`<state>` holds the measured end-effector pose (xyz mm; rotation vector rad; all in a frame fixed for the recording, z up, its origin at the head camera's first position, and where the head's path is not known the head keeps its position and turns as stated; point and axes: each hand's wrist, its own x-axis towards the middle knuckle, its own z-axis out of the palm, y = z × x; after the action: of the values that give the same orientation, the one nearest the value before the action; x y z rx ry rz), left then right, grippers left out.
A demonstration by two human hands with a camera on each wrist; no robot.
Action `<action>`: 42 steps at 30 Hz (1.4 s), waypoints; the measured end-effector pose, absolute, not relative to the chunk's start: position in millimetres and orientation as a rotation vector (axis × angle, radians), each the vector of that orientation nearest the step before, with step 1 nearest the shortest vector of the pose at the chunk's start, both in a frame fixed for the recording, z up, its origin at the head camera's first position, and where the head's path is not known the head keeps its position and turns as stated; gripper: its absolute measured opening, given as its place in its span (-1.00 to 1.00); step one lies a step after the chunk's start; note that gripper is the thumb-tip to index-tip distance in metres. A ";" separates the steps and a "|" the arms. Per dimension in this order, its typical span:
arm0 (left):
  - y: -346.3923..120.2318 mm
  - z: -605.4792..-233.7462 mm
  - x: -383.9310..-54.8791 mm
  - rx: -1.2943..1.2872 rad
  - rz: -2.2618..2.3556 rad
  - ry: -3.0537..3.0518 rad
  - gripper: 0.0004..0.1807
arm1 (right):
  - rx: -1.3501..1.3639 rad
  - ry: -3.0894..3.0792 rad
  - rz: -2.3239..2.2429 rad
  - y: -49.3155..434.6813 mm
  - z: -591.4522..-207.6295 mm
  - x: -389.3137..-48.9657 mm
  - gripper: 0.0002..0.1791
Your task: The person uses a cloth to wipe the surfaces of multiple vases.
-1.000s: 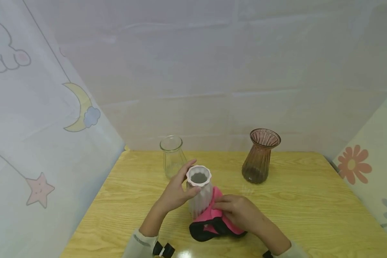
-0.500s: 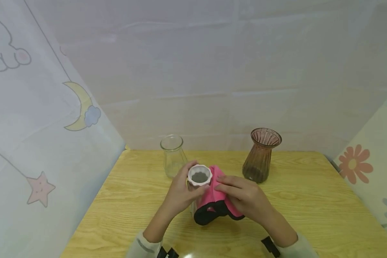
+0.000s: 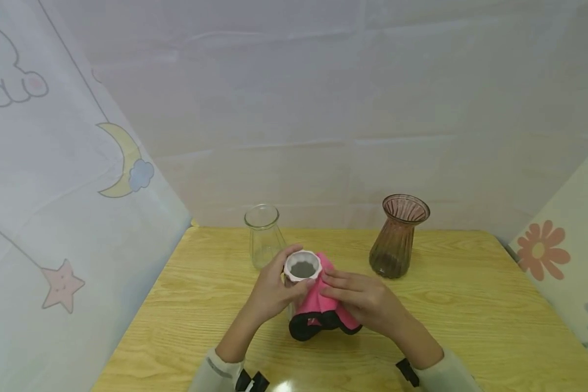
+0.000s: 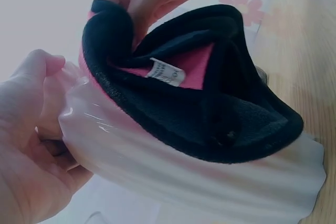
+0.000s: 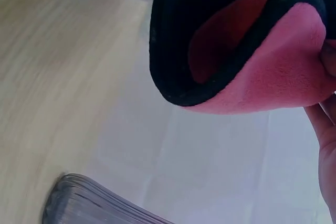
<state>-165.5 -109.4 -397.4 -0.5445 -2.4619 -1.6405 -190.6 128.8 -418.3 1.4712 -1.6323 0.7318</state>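
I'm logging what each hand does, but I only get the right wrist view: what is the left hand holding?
Observer: The left hand grips a white vase near its scalloped rim.
Operator: I see a ribbed glass vase at the bottom of my picture. Is there any other glass on the table?
Observer: Yes, in the head view a clear glass vase stands farther back, just beyond the left hand.
Operator: And the pink cloth, is there anything inside its black edging?
Observer: The left wrist view shows a white label in there; I can't read its print.
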 end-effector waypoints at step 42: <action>-130.9 -405.7 -234.7 -1.039 -1.795 -2.356 -0.23 | 1.486 -2.014 0.603 144.0 -459.0 -218.4 -0.53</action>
<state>-234.7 -130.9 -405.7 -1.0385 -2.3563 -1.7946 -218.4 144.0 -459.0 1.4856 -2.0140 0.6029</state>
